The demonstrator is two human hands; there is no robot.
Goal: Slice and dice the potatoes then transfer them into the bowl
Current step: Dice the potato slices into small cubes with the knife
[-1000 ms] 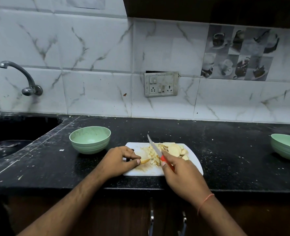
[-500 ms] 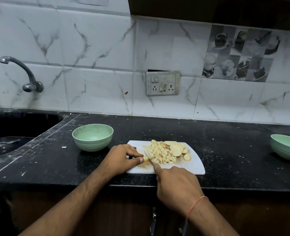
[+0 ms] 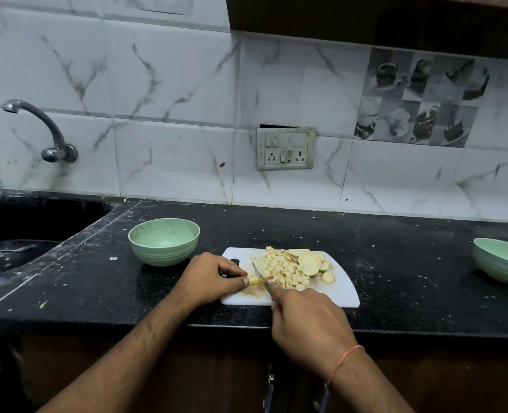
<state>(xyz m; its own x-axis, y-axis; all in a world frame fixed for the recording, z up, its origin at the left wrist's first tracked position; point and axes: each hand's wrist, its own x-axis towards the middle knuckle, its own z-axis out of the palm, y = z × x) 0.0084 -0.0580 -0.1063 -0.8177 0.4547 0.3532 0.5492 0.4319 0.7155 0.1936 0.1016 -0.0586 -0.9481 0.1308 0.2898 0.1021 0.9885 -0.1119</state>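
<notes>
On the white cutting board point(image 3: 340, 290), the knife point(image 3: 261, 277) has come back down from its raised position a second ago and now cuts into the potato strip point(image 3: 254, 281) pinched by the left hand point(image 3: 208, 278). The right hand point(image 3: 309, 320) grips the handle. Diced potato point(image 3: 285, 271) and uncut slices point(image 3: 309, 263) sit just beyond; the green bowl point(image 3: 164, 241) has no potato in it, so transfer remains.

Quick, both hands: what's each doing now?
Left hand: pinching a potato piece on the cutting board.
Right hand: gripping the knife.
</notes>
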